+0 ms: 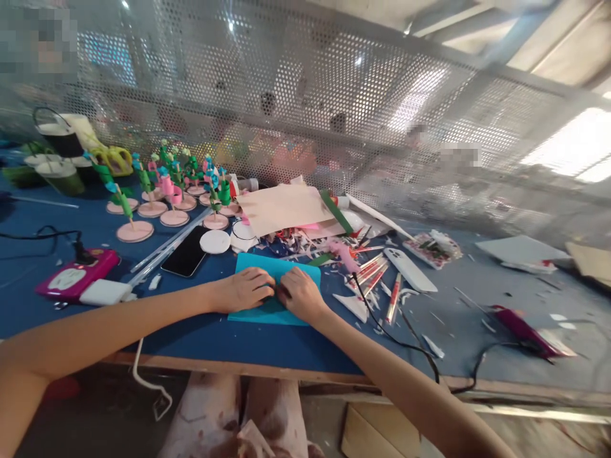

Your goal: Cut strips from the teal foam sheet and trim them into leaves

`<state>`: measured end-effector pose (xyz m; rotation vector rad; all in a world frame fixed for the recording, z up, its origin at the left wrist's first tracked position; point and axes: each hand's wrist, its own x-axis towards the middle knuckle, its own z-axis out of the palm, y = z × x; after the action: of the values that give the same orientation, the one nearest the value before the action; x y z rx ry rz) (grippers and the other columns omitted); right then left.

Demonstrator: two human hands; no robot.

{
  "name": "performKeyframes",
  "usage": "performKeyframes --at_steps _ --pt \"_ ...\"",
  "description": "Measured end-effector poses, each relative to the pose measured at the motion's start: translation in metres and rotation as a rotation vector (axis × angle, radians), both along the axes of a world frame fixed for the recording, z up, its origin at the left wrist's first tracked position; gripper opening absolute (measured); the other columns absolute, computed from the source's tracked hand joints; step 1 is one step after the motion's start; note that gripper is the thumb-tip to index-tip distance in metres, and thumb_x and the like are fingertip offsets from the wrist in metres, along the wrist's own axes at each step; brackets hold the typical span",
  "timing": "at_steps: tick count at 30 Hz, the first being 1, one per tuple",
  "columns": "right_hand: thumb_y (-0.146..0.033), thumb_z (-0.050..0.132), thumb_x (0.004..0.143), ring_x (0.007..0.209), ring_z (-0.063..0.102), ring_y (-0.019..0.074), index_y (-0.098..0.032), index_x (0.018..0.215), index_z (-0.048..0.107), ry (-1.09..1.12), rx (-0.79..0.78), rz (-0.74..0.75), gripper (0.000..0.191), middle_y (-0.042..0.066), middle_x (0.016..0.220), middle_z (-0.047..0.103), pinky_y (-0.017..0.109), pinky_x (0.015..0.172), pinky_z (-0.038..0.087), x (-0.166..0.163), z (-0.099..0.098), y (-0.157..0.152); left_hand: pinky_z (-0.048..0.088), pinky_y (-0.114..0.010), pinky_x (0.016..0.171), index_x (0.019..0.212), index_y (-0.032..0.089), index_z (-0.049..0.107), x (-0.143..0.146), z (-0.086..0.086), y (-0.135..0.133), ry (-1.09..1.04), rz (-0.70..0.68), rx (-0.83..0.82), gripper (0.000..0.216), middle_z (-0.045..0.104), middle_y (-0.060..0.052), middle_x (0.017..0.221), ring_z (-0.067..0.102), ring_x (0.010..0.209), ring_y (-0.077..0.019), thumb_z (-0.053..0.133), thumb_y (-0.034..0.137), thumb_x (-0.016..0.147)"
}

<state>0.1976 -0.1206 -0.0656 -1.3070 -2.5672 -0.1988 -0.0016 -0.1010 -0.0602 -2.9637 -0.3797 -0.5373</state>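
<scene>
A bright blue sheet (260, 261) lies on the table just in front of me. My left hand (243, 289) rests over its left half, with the fingers curled in toward the middle. From the other side my right hand (300, 292) meets it, fingers bent and pressed together. The fingertips of both hands come together over the sheet. Whatever is pinched between them is hidden by the fingers and shadow. A black phone (187, 251) and a white disc (215, 242) lie beyond my left hand. Nearest my right hand is a pink glue gun (344, 256).
Several small paper plants on pink round bases (135, 231) stand at the back left. A magenta power strip (79, 273) is at left. Beige card (286, 207), paper scraps, red-and-white sticks (394, 298) and a white phone (410, 270) lie ahead and right. Black cable (405, 346) crosses the right.
</scene>
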Motion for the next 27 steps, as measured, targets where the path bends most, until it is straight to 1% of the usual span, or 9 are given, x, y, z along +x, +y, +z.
performKeyframes --at_steps 3,5,8,10,15,19,22,25,27 --pt "-0.015 0.046 0.08 0.087 0.054 0.0256 -0.016 0.082 0.06 0.107 -0.012 -0.034 0.014 0.012 0.087 0.063 0.038 0.075 0.044 0.004 -0.001 0.0 0.036 -0.043 0.104 0.114 0.012 0.047 -0.003 -0.008 0.004 -0.012 0.013 -0.122 0.03 0.052 -0.017 0.12 0.043 0.122 -0.0252 0.044 0.027 0.089" --pt "-0.016 0.044 0.081 0.103 0.052 0.027 -0.013 0.103 0.058 0.199 -0.043 -0.024 0.025 0.015 0.108 0.06 0.042 0.086 0.044 0.005 -0.001 0.001 0.033 -0.046 0.106 0.121 0.011 0.042 -0.005 -0.011 0.005 -0.006 0.056 -0.2 0.038 0.046 -0.019 0.128 0.036 0.129 -0.0278 0.044 0.031 0.089" --pt "-0.017 0.039 0.084 0.127 0.04 0.0238 -0.013 0.132 0.039 0.278 -0.172 0.058 0.047 0.014 0.136 0.046 0.044 0.105 0.032 0.007 -0.004 0.004 0.03 -0.051 0.107 0.133 0.011 0.032 -0.007 -0.013 0.005 0.017 0.15 -0.277 0.053 0.032 -0.023 0.142 0.022 0.137 -0.0325 0.045 0.037 0.088" --pt "-0.019 0.037 0.086 0.134 0.033 0.0211 -0.016 0.139 0.028 0.287 -0.273 0.08 0.054 0.012 0.143 0.038 0.045 0.111 0.025 0.008 -0.005 0.007 0.027 -0.052 0.108 0.138 0.012 0.025 -0.007 -0.013 0.004 0.051 0.199 -0.309 0.059 0.027 -0.021 0.146 0.016 0.139 -0.0337 0.043 0.04 0.088" --pt "-0.024 0.036 0.088 0.135 0.03 0.0197 -0.018 0.142 0.026 0.304 -0.343 0.039 0.055 0.012 0.145 0.035 0.044 0.113 0.02 0.009 -0.003 0.008 0.023 -0.051 0.11 0.142 0.01 0.017 -0.006 -0.011 0.002 0.115 0.271 -0.366 0.066 0.023 -0.019 0.149 0.012 0.14 -0.0323 0.039 0.044 0.089" --pt "-0.029 0.04 0.087 0.132 0.036 0.0224 -0.017 0.142 0.027 0.326 -0.304 -0.068 0.057 0.012 0.144 0.037 0.046 0.112 0.022 0.012 -0.001 0.004 0.022 -0.048 0.111 0.143 0.008 0.014 -0.008 -0.013 0.003 0.123 0.341 -0.391 0.073 0.016 -0.021 0.15 0.011 0.14 -0.0318 0.039 0.048 0.087" --pt "-0.033 0.043 0.086 0.128 0.042 0.0254 -0.02 0.142 0.026 0.354 -0.246 -0.174 0.059 0.011 0.139 0.045 0.048 0.11 0.025 0.017 -0.003 0.002 0.022 -0.047 0.111 0.143 0.009 0.01 -0.01 -0.017 0.003 0.094 0.391 -0.386 0.079 0.015 -0.021 0.15 0.01 0.14 -0.0327 0.041 0.052 0.085" --pt "-0.036 0.045 0.086 0.125 0.046 0.0285 -0.017 0.143 0.023 0.359 -0.221 -0.273 0.064 0.014 0.134 0.05 0.049 0.107 0.03 0.02 -0.004 0.0 0.022 -0.048 0.11 0.144 0.009 0.007 -0.01 -0.019 0.003 0.094 0.413 -0.373 0.082 0.014 -0.021 0.151 0.01 0.14 -0.0338 0.039 0.055 0.084" --pt "-0.036 0.044 0.086 0.124 0.046 0.0287 -0.015 0.143 0.021 0.352 -0.22 -0.3 0.066 0.015 0.135 0.049 0.049 0.108 0.029 0.021 -0.004 -0.001 0.021 -0.048 0.11 0.144 0.008 0.006 -0.01 -0.018 0.004 0.105 0.43 -0.368 0.084 0.011 -0.022 0.151 0.01 0.14 -0.0338 0.038 0.057 0.084"
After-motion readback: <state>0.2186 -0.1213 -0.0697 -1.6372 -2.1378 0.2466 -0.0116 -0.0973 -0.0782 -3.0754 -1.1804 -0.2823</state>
